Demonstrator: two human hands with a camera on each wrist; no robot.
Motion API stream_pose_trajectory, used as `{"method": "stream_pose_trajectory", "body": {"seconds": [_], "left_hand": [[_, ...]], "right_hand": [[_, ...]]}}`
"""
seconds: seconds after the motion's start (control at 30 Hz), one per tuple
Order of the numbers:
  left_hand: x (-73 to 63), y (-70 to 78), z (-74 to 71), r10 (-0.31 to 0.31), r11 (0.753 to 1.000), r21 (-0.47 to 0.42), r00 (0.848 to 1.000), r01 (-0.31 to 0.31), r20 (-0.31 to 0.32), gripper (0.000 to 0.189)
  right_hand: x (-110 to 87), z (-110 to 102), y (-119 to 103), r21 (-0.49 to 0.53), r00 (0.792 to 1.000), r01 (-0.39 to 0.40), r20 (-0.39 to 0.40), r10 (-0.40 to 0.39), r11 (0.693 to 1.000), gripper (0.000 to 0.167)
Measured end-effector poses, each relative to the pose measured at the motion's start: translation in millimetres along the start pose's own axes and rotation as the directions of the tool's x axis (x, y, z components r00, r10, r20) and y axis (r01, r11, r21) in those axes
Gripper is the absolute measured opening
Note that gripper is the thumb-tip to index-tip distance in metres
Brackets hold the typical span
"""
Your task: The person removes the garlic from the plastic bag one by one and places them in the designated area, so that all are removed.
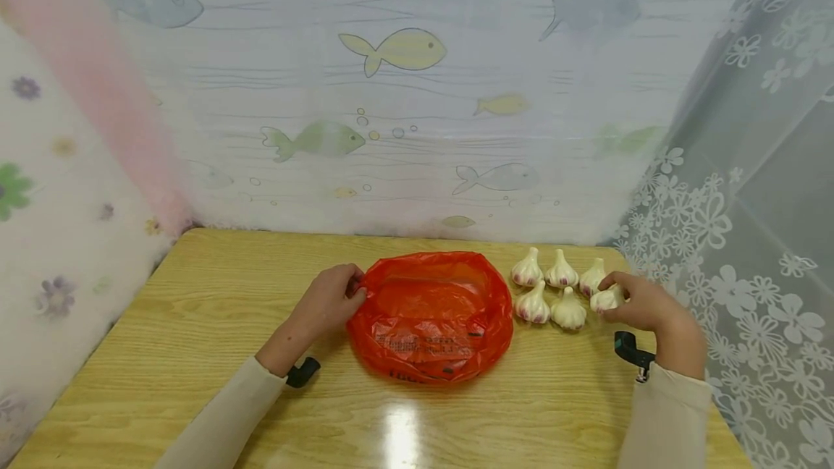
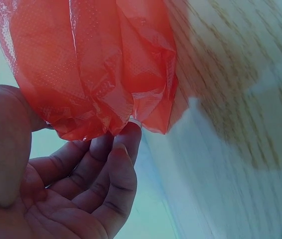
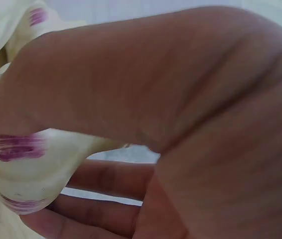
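Observation:
A red plastic bag stands with its wide mouth spread on the table. At its left rim, my left hand pinches the thin plastic; the left wrist view shows the thumb and fingertips at the bag's crinkled edge. Over to the right, my right hand grips a white garlic bulb with purple streaks. In the right wrist view the thumb lies across this garlic bulb, with fingers on its far side. Several other garlic bulbs sit in two rows between the bag and that hand.
The wooden table reaches back to a hanging sheet printed with fish. A flowered lace curtain hangs along the right edge. Black wrist mounts are worn under both wrists.

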State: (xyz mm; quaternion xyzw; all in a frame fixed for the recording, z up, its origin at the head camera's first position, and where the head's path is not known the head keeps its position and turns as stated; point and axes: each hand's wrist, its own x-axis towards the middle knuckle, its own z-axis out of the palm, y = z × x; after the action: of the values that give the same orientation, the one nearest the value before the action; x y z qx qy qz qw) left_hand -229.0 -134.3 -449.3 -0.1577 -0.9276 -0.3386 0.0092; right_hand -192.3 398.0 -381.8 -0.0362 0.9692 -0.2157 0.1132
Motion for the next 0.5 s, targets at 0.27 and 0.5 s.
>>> {"method": "stream_pose_trajectory", "body": {"seconds": [0.27, 0.5], "left_hand": [[0.1, -0.2, 0.0, 0.010, 1.000, 0.005, 1.000, -0.010, -0.003, 0.014], [-0.1, 0.0, -0.4, 0.003, 1.000, 0.005, 1.000, -0.003, -0.002, 0.015]], "right_hand": [[4.7, 8, 8, 0.040, 0.999, -0.016, 0.041, 0.015, 0.999, 0.048], [11.5, 12, 12, 0.052, 0.995, -0.031, 0.092, 0.026, 0.998, 0.054]]}}
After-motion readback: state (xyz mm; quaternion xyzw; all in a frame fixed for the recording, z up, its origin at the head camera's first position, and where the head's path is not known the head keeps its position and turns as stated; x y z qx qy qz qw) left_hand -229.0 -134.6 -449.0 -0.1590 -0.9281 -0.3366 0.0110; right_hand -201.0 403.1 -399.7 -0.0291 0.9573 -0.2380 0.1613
